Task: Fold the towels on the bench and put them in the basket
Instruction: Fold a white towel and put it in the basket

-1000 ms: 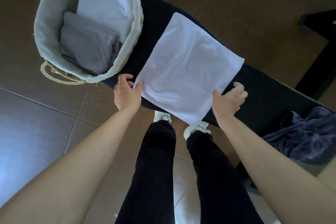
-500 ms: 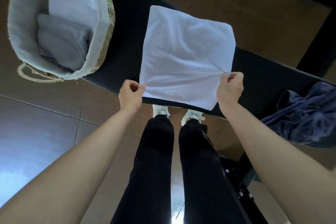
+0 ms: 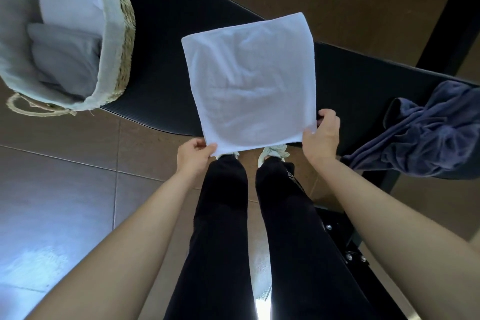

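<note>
A white towel (image 3: pixel 249 80) lies spread as a square on the black bench (image 3: pixel 166 41), its near edge hanging past the bench's front. My left hand (image 3: pixel 193 154) pinches its near left corner. My right hand (image 3: pixel 322 135) pinches the near right corner. A woven basket (image 3: pixel 122 41) with a pale liner stands on the bench's left end. Inside it lie a folded white towel (image 3: pixel 70 2) and a folded grey towel (image 3: pixel 62 60). A crumpled dark blue towel (image 3: pixel 426 132) lies on the bench at the right.
My legs in black trousers and my white shoes (image 3: pixel 272 152) stand just in front of the bench on a brown tiled floor (image 3: pixel 65 189). A dark frame (image 3: pixel 446 21) stands at the far right. The bench's metal base (image 3: pixel 348 241) shows below the right arm.
The white towel has turned from a diagonal lie to square with the bench's front and shifted right, away from the basket. Both hands now pinch its near corners.
</note>
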`<state>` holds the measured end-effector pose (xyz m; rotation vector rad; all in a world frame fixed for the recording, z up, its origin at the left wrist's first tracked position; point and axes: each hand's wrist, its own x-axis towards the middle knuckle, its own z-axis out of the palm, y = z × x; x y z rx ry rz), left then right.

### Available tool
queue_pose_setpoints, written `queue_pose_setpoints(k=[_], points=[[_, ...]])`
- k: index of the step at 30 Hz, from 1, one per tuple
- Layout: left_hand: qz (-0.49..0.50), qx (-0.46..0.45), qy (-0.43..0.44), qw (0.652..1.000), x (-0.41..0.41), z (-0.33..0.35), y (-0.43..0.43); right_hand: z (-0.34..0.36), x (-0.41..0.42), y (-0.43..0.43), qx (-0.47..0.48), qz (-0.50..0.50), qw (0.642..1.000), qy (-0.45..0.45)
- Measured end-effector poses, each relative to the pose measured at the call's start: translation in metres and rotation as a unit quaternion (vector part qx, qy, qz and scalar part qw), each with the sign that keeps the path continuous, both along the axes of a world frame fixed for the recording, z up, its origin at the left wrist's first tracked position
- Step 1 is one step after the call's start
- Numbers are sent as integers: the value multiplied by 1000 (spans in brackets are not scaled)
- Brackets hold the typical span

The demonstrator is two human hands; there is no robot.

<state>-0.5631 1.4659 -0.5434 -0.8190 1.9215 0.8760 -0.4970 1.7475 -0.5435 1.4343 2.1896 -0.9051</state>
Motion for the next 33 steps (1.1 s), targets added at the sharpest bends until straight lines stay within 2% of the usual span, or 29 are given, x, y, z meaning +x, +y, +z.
queue_pose_setpoints(k=[2,3,4,6,8,9,12,15,17,20,25,29,33], points=[[39,39,-30,998,-1,7,9,4,3,-3,111,106,988,6],[59,59,-45,996,-1,10,14,7,1,-7,125,148,981,22],[77,78,-56,992,-1,12,19,11,-1,-13,96,188,976,49],[93,107,-65,988,-2,17,30,19,-3,-30,-46,256,960,103],[87,132,-56,986,-2,23,42,29,-7,-52,-176,294,933,112],[83,147,-49,984,-3,27,48,31,-9,-63,-213,303,922,111],[71,192,-30,978,-8,41,63,33,-19,-91,-268,262,918,129],[68,185,-38,980,-18,49,71,28,-30,-97,-216,196,947,133],[93,141,-28,985,-29,47,74,25,-34,-93,-166,210,953,140],[148,58,14,987,-57,37,77,23,-34,-85,-135,277,942,130],[169,19,52,984,-113,21,80,30,-28,-74,-144,297,935,127],[156,34,88,983,-128,24,86,31,-19,-64,-141,263,949,104],[127,91,83,984,-122,39,104,32,-8,-42,-153,168,971,77]])
